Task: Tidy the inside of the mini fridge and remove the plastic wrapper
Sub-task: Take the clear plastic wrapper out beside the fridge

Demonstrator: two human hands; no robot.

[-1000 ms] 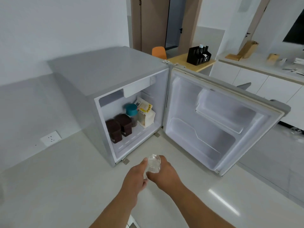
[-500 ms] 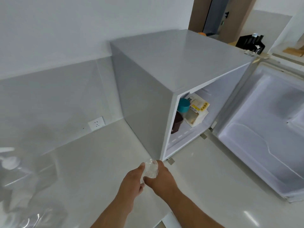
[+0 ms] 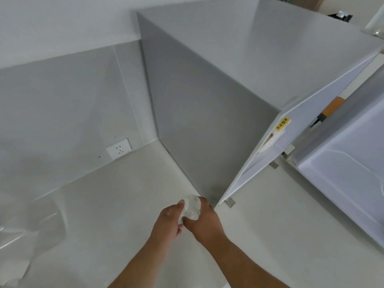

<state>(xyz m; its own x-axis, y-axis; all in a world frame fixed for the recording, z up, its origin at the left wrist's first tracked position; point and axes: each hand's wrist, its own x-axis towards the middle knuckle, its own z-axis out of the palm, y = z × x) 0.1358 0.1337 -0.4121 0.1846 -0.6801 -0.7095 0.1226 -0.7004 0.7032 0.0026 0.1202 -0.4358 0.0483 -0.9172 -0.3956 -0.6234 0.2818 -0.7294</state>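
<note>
A crumpled clear plastic wrapper [image 3: 190, 206] is squeezed between both of my hands over the white counter. My left hand [image 3: 169, 222] grips it from the left and my right hand [image 3: 204, 220] from the right. The grey mini fridge [image 3: 218, 100] stands just behind, seen from its left side. Its door [image 3: 349, 173] hangs open at the right. Only a white package with a yellow label [image 3: 279, 129] shows inside; the other contents are hidden.
A clear plastic bag [image 3: 31, 231] lies on the counter at the far left. A white wall socket [image 3: 118, 148] sits low on the grey backsplash. The counter [image 3: 104, 204] stretches left of the fridge.
The view has swung left, so the fridge interior has slid out of sight and the plastic bag at the left has come into view. Both hands keep hold of the wrapper.
</note>
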